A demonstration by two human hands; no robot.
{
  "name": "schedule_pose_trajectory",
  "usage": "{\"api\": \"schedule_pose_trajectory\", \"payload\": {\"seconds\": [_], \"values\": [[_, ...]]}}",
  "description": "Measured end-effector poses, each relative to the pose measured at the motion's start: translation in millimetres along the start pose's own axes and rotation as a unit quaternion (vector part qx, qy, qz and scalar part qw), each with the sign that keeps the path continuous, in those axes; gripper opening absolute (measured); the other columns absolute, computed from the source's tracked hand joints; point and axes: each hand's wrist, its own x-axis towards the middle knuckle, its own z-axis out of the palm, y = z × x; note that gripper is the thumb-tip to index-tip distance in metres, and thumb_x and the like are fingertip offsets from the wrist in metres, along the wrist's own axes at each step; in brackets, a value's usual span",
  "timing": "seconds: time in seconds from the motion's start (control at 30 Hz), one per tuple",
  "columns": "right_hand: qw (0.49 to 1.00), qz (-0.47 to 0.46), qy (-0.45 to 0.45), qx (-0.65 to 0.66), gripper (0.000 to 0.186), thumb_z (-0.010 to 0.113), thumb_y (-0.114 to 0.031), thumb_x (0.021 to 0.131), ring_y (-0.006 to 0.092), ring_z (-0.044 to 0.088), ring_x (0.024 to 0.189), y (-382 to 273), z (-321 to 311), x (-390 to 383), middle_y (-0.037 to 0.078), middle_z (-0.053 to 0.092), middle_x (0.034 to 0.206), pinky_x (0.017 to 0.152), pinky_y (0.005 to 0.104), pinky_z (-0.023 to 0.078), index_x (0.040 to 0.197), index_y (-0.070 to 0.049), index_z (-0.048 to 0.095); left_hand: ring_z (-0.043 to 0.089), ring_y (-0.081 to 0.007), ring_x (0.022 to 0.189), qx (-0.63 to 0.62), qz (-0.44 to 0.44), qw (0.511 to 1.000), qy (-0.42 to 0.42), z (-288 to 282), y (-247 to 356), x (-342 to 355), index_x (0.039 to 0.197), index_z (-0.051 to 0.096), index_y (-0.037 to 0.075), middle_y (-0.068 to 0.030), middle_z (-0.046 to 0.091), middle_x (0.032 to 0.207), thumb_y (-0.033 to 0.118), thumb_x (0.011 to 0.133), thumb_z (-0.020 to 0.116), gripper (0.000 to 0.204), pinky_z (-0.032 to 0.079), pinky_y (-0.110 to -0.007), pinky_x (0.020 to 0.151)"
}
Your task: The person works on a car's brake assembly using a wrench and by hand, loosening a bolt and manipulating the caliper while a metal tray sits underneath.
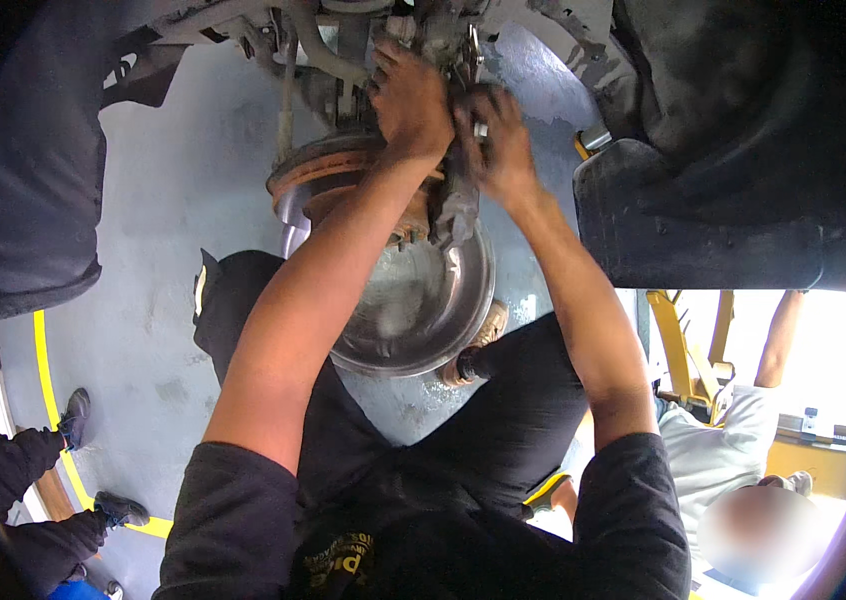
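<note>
Both my arms reach up to the underside of a raised vehicle. My left hand (411, 100) is closed, its fingers curled against the suspension parts above the rusty brake disc (308, 175); its grip is partly hidden. Right beside it, my right hand (499, 145) has bent fingers round a dark part, and a small shiny metal piece (481, 130) shows at them. A slim, shiny metal piece (473, 50) stands upright just above that hand. Below the hands hangs a dark grey brake part (458, 210), next to the disc.
A round, shiny metal basin-like thing (393, 340) sits on the grey floor between my legs. Dark wheel-arch panels flank me, with a black flap (693, 225) at right. Another person in a light shirt (718, 450) is by a yellow frame (683, 350); someone's shoes (123, 510) show at left.
</note>
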Motion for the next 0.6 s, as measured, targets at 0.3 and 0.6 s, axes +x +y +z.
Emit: {"api": "schedule_pose_trajectory", "payload": {"seconds": [0.3, 0.6], "values": [[0.991, 0.119, 0.003, 0.059, 0.016, 0.057, -0.01, 0.101, 0.0495, 0.063, 0.089, 11.6, 2.5, 14.7, 0.028, 0.066, 0.096, 0.076, 0.0526, 0.051, 0.103, 0.004, 0.063, 0.061, -0.0458, 0.117, -0.108, -0.028, 0.994, 0.011, -4.3, 5.1, 1.7, 0.142, 0.02, -0.022, -0.0351, 0.05, 0.129, 0.036, 0.084, 0.081, 0.102, 0.051, -0.05, 0.101], [0.988, 0.152, -0.016, 0.004, 0.035, 0.051, -0.024, 0.108, 0.0479, 0.062, 0.075, 50.8, 8.7, 74.7, 0.029, 0.064, 0.081, 0.068, 0.0475, 0.049, 0.094, 0.005, 0.065, 0.054, -0.0545, 0.125, -0.185, -0.07, 0.98, -0.014, -14.8, 11.1, 4.8, 0.146, 0.008, -0.024, -0.0464, 0.038, 0.142, 0.042, 0.081, 0.084, 0.12, 0.046, -0.052, 0.109]]}}
